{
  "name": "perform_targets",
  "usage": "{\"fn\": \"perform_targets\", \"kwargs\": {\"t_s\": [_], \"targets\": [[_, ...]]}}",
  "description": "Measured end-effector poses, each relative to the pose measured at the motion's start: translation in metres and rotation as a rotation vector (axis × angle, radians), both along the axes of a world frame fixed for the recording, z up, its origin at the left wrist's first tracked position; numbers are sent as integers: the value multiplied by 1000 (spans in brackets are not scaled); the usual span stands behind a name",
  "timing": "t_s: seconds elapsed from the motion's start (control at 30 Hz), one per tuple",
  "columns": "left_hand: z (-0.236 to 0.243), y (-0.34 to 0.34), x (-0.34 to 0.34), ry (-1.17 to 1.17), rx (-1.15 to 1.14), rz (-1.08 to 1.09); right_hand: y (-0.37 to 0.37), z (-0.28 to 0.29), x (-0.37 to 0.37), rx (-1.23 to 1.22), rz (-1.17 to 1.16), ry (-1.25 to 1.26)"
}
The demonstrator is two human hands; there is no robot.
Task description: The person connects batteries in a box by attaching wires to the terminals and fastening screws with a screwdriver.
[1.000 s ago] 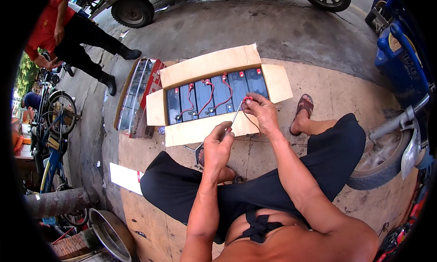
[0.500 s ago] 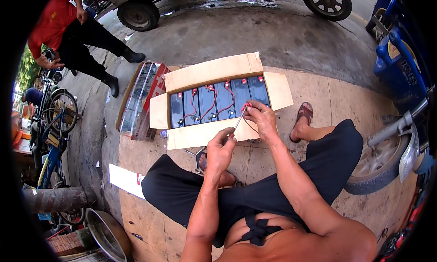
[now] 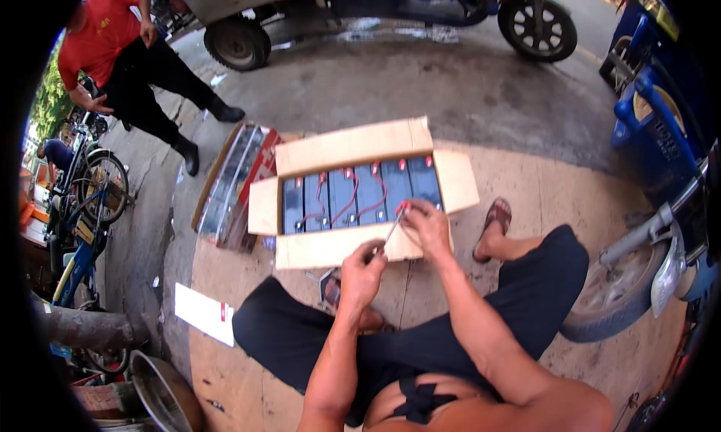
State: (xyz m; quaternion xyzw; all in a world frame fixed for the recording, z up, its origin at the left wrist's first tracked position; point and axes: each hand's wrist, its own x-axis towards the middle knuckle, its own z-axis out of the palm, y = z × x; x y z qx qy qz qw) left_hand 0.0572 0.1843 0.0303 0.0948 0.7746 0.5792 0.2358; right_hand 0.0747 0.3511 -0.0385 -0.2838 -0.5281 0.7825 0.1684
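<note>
My left hand [image 3: 363, 270] is closed round the handle of a screwdriver, its thin metal shaft [image 3: 392, 230] slanting up to the right. At the shaft's tip, the fingers of my right hand [image 3: 428, 228] pinch a small red-capped wire end [image 3: 404, 206]. Both hands hover over the near flap of an open cardboard box [image 3: 353, 141]. Inside the box stands a row of several dark batteries [image 3: 396, 186] with red and dark terminals. Red wires [image 3: 347, 204] link some of them. My right hand hides the near right corner of the row.
Left of the box stands another carton [image 3: 239, 184] with a clear-covered top. A white sheet [image 3: 203, 313] lies by my left knee. A person in a red shirt [image 3: 105, 27] stands far left. A wheel [image 3: 619, 285] is at right; a three-wheeler [image 3: 248, 0] is parked behind.
The view has tilted, so the box and surroundings sit lower in the picture. My hands keep the screwdriver and wire end together, with little other movement.
</note>
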Motion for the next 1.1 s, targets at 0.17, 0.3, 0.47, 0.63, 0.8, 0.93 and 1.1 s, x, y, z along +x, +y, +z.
{"fn": "perform_targets", "kwargs": {"t_s": [0.17,0.3,0.47,0.63,0.8,0.93,1.1], "targets": [[-12,-3,13,306,-142,-27,-9,-9,9,47,-1,22],[23,3,18,535,-438,-160,-8,-14,11,76,-16,5],[12,5,2,529,-286,-85,-2,-17,4,304,8,-71],[49,10,-14,264,209,196,11,44,-11,419,14,-156],[68,42,-65,519,276,188,42,72,-52,156,129,-65],[33,78,-99,732,63,95,59,15,-78,55,154,-116],[-21,101,-116,728,-114,2,62,-34,-77,38,115,-243]]}}
